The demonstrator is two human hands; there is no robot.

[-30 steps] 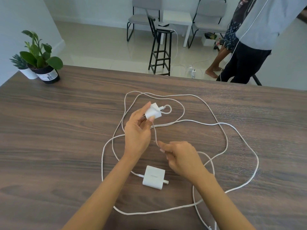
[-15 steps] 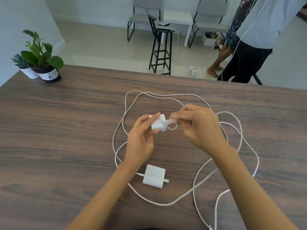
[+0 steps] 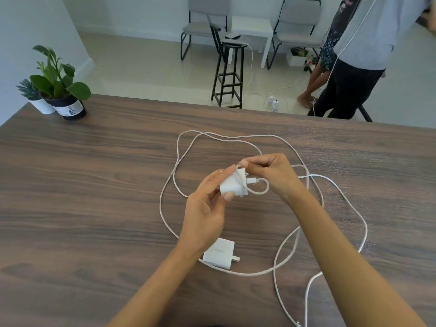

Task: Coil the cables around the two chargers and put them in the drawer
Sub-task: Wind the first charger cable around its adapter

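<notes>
Head view. The left hand (image 3: 207, 208) holds the small white cube-shaped charger (image 3: 232, 184) lifted off the dark wood-grain surface (image 3: 94, 197); its grip is closed round the block, thumb below and fingers on top. The right hand (image 3: 273, 175) pinches the thin white cable (image 3: 262, 190) at the charger's upper edge, grip pressed together on the strand.

Change over the last second: the right hand, then low and near the person on a slack stretch, has come up and over to the charger. One strand now lies across the charger's face, and a small loop stands out beside the plug end. The big loops on the surface have drawn in on the near side.

Judgement: first turn of the first coil is just being laid. Most of the cable lies loose, so many turns remain.

The second white square charger (image 3: 219, 253), prongs to the right, lies flat and untouched near the left forearm, its own cable running under the arm. No drawer is in view.

Far left corner: two potted plants (image 3: 59, 90). Beyond the surface, a person stands.
</notes>
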